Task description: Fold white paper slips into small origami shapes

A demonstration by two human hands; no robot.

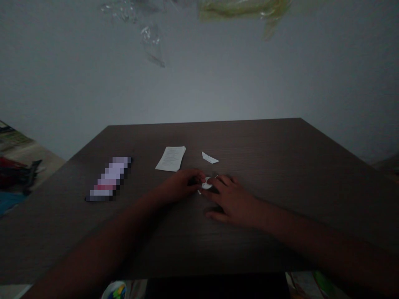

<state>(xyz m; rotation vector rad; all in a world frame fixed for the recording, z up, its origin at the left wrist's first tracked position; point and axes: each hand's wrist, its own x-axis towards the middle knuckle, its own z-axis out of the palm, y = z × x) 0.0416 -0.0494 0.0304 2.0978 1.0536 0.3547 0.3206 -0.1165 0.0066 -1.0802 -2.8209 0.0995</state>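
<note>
A small piece of folded white paper (205, 183) lies on the dark wood table (258, 153) between my hands, partly hidden by my fingers. My left hand (182, 185) has its fingertips closed on the paper's left side. My right hand (227, 199) rests with its fingers over the paper's right side, and its thumb lies apart on the table. Beyond them are a white paper scrap (209, 158) and a small stack of printed paper sheets (170, 158).
A flat, blurred packet (109, 178) lies on the table's left. Clear and yellowish plastic sheeting (240, 8) hangs at the top, before a pale wall. Colored cloth (12, 176) sits beyond the table's left edge, and a printed round object (114, 290) sits below its near edge.
</note>
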